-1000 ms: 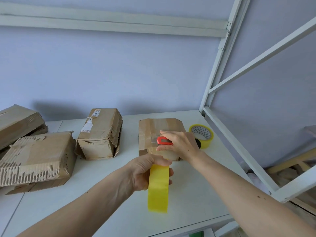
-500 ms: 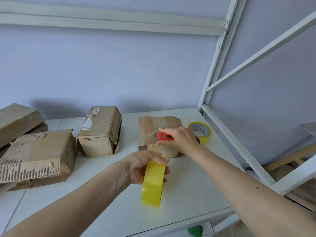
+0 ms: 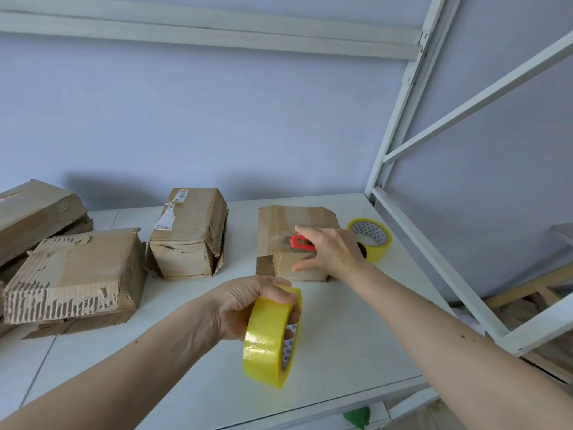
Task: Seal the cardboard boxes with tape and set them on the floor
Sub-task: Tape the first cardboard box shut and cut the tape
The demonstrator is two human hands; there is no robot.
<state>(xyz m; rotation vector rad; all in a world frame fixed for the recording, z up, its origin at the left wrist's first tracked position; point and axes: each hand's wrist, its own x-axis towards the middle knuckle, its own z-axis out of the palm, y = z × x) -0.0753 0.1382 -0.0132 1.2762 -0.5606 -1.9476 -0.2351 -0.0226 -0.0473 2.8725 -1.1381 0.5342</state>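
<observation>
A small cardboard box (image 3: 279, 225) stands on the white table (image 3: 341, 330) right of centre, with clear tape over its top and front. My right hand (image 3: 331, 249) rests on that box and holds a red box cutter (image 3: 302, 243) against the top. My left hand (image 3: 248, 302) grips a yellow tape roll (image 3: 268, 339) upright above the table, in front of the box. No tape strand between roll and box is visible.
A second yellow tape roll (image 3: 372, 240) lies behind my right hand. Three worn cardboard boxes sit to the left: one upright (image 3: 189, 234), one torn (image 3: 71, 274), one at the far left (image 3: 34, 212). White metal frame bars (image 3: 434, 259) border the table's right side.
My left hand has drawn the tape roll back from the box and turned it, so its core shows. My right hand has stayed on the box with the cutter.
</observation>
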